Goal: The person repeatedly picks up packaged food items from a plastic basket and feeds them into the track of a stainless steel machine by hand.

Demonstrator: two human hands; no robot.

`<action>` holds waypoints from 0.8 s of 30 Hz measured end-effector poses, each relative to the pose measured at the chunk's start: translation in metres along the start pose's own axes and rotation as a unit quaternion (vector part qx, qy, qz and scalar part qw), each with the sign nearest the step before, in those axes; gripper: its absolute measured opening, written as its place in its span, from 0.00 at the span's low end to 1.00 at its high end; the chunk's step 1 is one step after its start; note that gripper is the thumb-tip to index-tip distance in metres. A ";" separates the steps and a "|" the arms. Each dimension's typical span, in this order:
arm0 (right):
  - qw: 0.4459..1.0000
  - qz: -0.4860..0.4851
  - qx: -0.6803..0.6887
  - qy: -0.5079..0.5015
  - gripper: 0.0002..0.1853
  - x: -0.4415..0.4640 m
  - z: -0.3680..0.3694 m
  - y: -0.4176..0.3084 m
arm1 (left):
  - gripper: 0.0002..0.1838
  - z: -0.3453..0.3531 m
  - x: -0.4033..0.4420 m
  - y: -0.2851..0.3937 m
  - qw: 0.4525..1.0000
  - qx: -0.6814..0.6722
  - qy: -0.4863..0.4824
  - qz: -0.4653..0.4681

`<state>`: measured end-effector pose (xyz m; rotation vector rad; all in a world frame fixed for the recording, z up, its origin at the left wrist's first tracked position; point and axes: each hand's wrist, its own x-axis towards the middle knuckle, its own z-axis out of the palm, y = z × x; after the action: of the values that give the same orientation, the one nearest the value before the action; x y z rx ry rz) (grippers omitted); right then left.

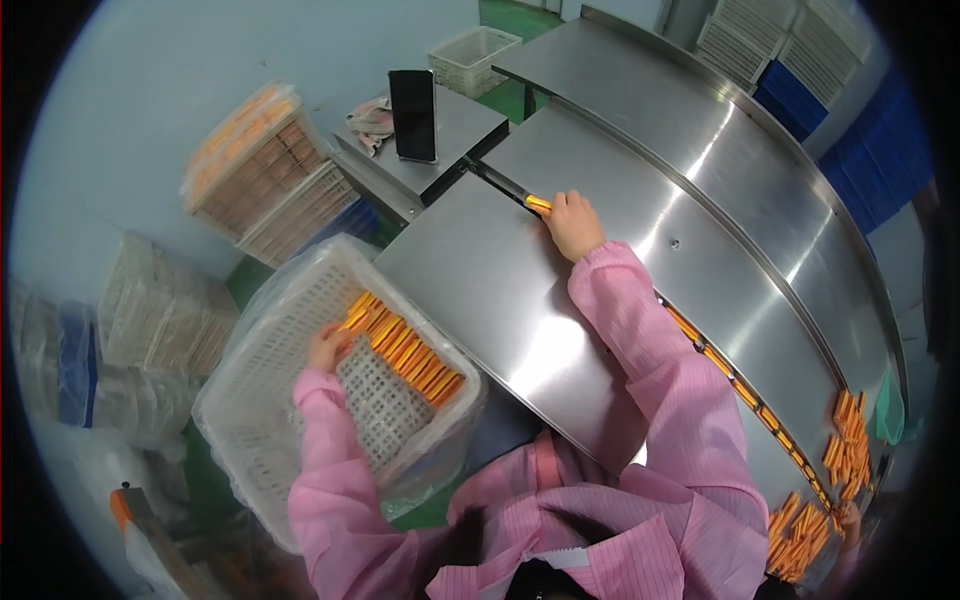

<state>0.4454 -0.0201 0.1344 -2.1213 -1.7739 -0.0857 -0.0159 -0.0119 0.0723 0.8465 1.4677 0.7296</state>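
Observation:
My left hand (328, 348) is inside a white plastic-lined crate (270, 375), fingers closed at the end of rows of orange-and-yellow wrapped sticks (405, 352) along the crate's right side. My right hand (575, 226) is over the steel table (470, 255), its fingers closed on an orange-and-yellow stick (538, 204) at the narrow channel in the tabletop. More sticks (740, 390) lie end to end in the channel to the right of my right forearm.
A black phone (414, 115) stands upright on a small steel table beside a cloth (371, 124). Stacked crates (260, 160) stand at the left. Loose sticks (848, 445) lie in piles at the right, near another person's hand (850, 517).

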 end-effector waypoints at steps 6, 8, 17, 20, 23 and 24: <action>0.998 -0.039 -0.046 0.024 0.15 0.010 0.004 -0.012 | 0.14 0.017 -0.037 0.029 0.998 0.012 0.001 0.059; 0.997 0.039 0.022 -0.063 0.17 0.018 -0.003 -0.019 | 0.18 0.027 -0.047 0.039 0.996 -0.005 -0.029 0.088; 0.978 -0.178 0.108 0.017 0.27 -0.012 -0.042 -0.074 | 0.15 0.050 -0.093 0.071 0.977 0.010 0.007 0.214; 0.902 -0.394 0.158 0.080 0.28 -0.046 -0.097 -0.133 | 0.17 0.080 -0.123 0.096 0.962 0.097 -0.057 0.250; 0.895 -0.428 0.120 0.011 0.21 -0.063 -0.089 -0.152 | 0.21 0.112 -0.138 0.094 0.942 0.048 -0.137 0.303; 0.896 -0.424 0.107 -0.078 0.18 -0.065 -0.081 -0.151 | 0.21 0.113 -0.136 0.092 0.940 0.049 -0.144 0.305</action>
<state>0.3023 -0.0862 0.2282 -1.0999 -2.5403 0.0555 0.1048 -0.0824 0.2139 1.4518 0.9805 0.9419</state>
